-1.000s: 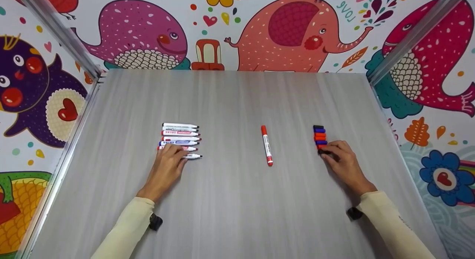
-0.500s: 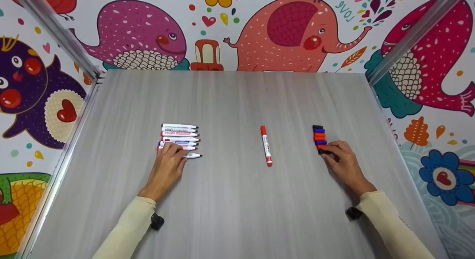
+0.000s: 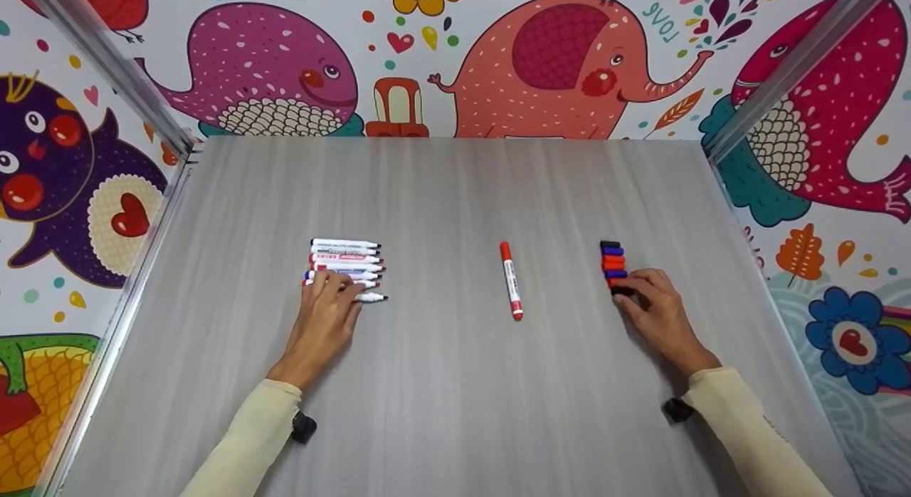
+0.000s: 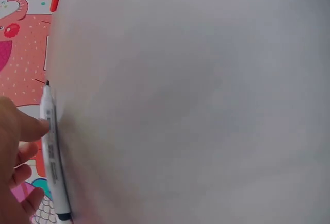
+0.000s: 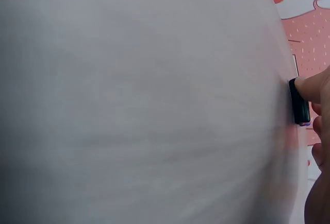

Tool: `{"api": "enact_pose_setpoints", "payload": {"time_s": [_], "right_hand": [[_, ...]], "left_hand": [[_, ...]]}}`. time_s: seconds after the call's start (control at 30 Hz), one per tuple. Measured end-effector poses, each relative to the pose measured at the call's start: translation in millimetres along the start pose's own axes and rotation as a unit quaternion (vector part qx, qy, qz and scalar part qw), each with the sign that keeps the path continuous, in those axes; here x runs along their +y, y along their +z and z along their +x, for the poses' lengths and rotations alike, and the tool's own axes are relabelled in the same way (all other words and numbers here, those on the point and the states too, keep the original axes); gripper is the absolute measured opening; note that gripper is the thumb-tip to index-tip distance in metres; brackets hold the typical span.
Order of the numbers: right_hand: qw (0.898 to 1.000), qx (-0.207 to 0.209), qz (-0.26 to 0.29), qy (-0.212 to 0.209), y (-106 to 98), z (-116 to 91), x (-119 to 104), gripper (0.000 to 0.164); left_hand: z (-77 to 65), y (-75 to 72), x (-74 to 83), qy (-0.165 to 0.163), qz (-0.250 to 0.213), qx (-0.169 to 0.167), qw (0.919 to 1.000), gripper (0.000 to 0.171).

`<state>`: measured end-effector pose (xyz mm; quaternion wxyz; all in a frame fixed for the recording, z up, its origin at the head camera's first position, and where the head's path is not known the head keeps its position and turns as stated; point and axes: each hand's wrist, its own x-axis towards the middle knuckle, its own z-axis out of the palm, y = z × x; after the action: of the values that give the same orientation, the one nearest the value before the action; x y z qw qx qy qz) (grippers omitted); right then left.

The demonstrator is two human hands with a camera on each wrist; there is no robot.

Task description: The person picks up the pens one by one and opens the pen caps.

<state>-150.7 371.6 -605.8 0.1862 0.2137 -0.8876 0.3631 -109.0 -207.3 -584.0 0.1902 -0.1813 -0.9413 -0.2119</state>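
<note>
My left hand (image 3: 318,326) is at the near end of a row of uncapped whiteboard markers (image 3: 345,258) on the table's left, tips pointing right. Thumb and fingers grip the nearest marker, a white one (image 3: 373,297) with a black tip; the left wrist view shows the thumb against its barrel (image 4: 52,152). On the right, my right hand (image 3: 662,315) pinches a black marker cap (image 5: 299,102) at the near end of a column of black, blue and red caps (image 3: 613,260). The fingers hide part of both rows.
A capped red marker (image 3: 511,280) lies alone between the two rows, roughly upright in the head view. The grey wood-grain table (image 3: 441,411) is bounded by cartoon-printed walls (image 3: 548,63) and metal frame posts (image 3: 797,73).
My left hand has shifted slightly away from me with the nearest white marker, narrowing its gap to the row. The right hand has barely moved, still at the black cap.
</note>
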Motion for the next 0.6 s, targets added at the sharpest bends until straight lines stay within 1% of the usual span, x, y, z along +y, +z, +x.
{"api": "enact_pose_setpoints", "payload": {"time_s": [0.13,0.3,0.47,0.6], "right_hand": [[1.000,0.004,0.010,-0.026,3.6,3.4,-4.5,0.035],[0.998,0.006,0.023,-0.056,9.8,10.2,-12.2,0.034],[0.997,-0.002,0.032,-0.065,16.9,18.1,-22.8,0.033],[0.997,-0.019,0.047,-0.060,22.3,24.1,-31.5,0.032]], "left_hand": [[3.6,-0.6,9.3,0.004,-0.006,0.003,1.0000,0.027],[7.2,7.0,23.4,0.022,-0.023,0.011,0.9994,0.027],[8.3,18.5,38.4,0.053,-0.048,0.017,0.9973,0.027],[12.2,27.8,50.5,0.069,-0.084,0.020,0.9938,0.027]]}}
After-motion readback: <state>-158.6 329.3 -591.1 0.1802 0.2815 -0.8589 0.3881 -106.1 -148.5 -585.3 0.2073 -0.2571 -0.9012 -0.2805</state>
